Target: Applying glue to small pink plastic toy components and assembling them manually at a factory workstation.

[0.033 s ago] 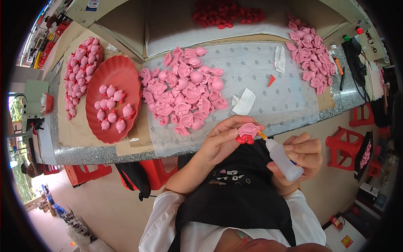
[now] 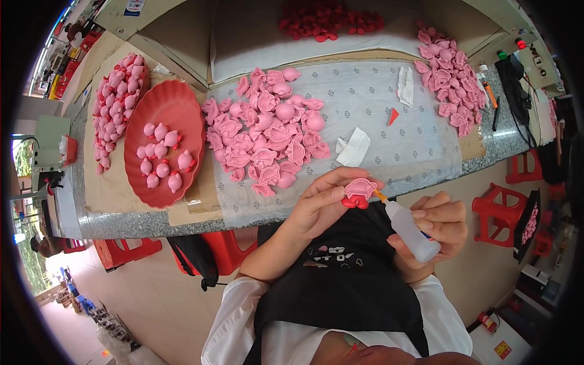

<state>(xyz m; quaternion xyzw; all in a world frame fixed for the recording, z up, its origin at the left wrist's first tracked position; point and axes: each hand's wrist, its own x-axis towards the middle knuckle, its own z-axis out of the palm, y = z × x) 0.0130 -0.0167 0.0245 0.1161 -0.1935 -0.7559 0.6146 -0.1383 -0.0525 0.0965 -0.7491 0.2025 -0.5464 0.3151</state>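
My left hand (image 2: 322,204) pinches a small pink hollow toy part (image 2: 361,187), its open side with a raised rim facing me. A glossy red piece (image 2: 354,202) sits along its lower edge. In my right hand (image 2: 447,222) is a translucent white squeeze bottle (image 2: 409,231), tilted with its nozzle up and to the left. The bottle's orange tip (image 2: 380,195) is at the right edge of the pink part; whether it touches cannot be made out. Both hands are just off the table's near edge, above my black apron.
A heap of pink parts (image 2: 267,131) lies on the white sheet (image 2: 389,143), with another pile (image 2: 453,85) at right. A red scalloped tray (image 2: 140,179) holds several assembled pieces. Red pieces (image 2: 328,21) fill the shelf behind. White scraps (image 2: 354,148) and a red scrap (image 2: 393,116) lie between.
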